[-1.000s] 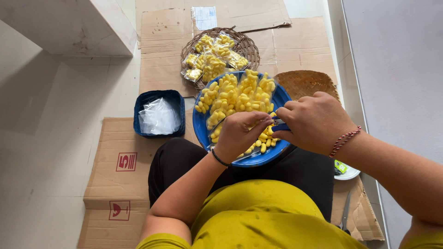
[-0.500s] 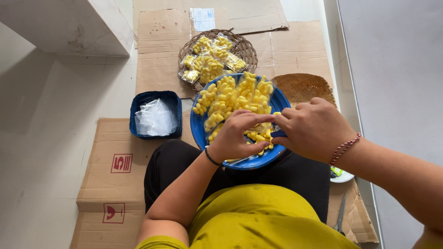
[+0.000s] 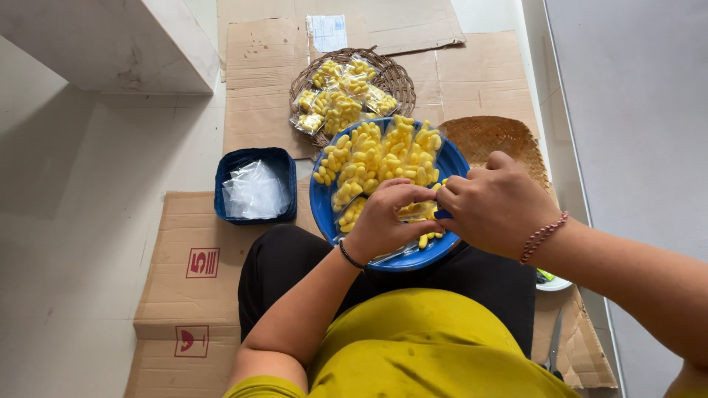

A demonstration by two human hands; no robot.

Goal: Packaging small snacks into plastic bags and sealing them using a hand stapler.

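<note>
Two hands are working together over a blue bowl resting on the person's lap, heaped with small yellow snack pieces. Left hand, wearing a dark wristband, is curling its fingers inward and pinching a small clear packet of the yellow pieces near the bowl's front edge. Right hand, wearing a red bead bracelet, is closing thumb and fingertips on the same packet from the other side, the two hands nearly touching. Beyond the bowl, a round wicker tray is holding filled packets on flattened cardboard. A dark blue square tub of empty clear bags is sitting just beside the bowl, on the person's left. A woven mat is lying behind the right hand. Scissors are lying near the right knee.
</note>
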